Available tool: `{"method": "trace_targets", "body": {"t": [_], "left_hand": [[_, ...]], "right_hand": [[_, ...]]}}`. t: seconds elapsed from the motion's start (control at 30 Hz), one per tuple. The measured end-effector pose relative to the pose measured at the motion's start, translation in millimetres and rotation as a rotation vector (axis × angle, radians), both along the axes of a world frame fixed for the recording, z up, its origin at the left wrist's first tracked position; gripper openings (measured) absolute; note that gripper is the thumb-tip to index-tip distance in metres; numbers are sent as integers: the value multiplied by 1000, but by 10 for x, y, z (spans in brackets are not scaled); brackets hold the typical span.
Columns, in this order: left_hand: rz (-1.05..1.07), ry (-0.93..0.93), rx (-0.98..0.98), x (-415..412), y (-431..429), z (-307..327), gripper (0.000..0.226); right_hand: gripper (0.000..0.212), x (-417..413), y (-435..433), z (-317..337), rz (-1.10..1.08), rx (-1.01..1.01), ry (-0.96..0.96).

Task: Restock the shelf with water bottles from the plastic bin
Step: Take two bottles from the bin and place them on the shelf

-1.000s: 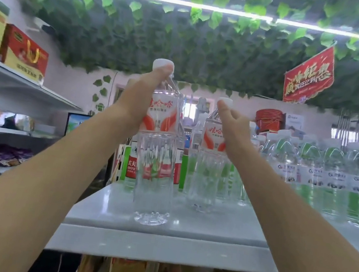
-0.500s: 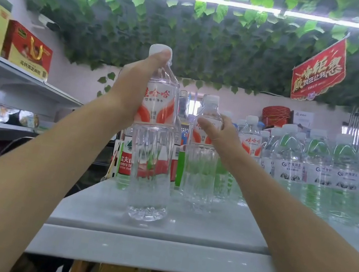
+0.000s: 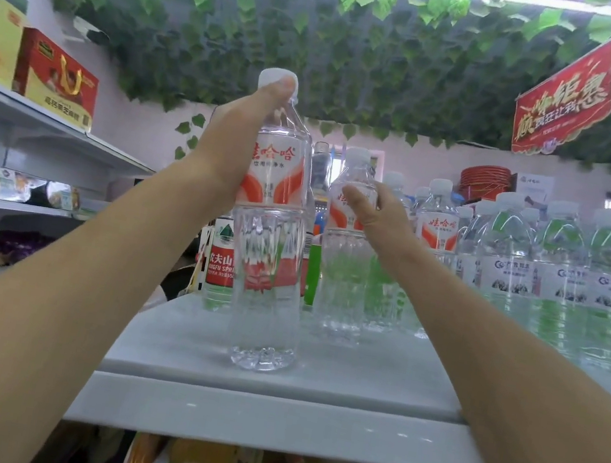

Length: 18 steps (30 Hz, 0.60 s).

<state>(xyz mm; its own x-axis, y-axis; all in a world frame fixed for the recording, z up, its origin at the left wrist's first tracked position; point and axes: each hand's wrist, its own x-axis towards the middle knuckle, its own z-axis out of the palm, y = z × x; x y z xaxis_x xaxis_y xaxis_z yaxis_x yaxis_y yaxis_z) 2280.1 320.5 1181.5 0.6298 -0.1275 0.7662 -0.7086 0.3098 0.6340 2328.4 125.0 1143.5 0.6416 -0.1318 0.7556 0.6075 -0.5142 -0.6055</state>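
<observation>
On white top shelf [image 3: 280, 421], near front edge: front water bottle [image 3: 270, 265] upright, base apparently on shelf surface. Left hand [image 3: 237, 147] wrapped round its shoulder and neck, thumb at cap. Behind, to right: second water bottle [image 3: 340, 277]; right hand [image 3: 376, 210] curled round its upper label. Green-label bottles [image 3: 570, 283] in rows further right. Plastic bin out of view. Handling, judged: full, so moderately heavy; thin ribbed wall yields to squeeze; film label slippery. Best hold: stiff shoulder or neck below cap, not mid-body.
</observation>
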Motion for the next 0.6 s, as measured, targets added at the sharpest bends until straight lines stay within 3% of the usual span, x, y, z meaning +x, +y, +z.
{"method": "trace_targets", "body": {"t": [0.17, 0.4, 0.43, 0.53, 0.6], "left_hand": [[16, -5, -1, 5, -11, 2, 25], [83, 13, -23, -110, -21, 30, 24], [93, 13, -24, -143, -18, 47, 24], [119, 32, -26, -263, -5, 106, 24], [129, 44, -27, -352, 0, 143, 25]], "right_hand": [[115, -1, 27, -6, -26, -13, -13], [120, 60, -50, 14, -57, -33, 39], [113, -29, -20, 21, -72, -49, 47], [66, -162, -7, 35, -73, -117, 103], [53, -229, -31, 21, -78, -200, 169]]}}
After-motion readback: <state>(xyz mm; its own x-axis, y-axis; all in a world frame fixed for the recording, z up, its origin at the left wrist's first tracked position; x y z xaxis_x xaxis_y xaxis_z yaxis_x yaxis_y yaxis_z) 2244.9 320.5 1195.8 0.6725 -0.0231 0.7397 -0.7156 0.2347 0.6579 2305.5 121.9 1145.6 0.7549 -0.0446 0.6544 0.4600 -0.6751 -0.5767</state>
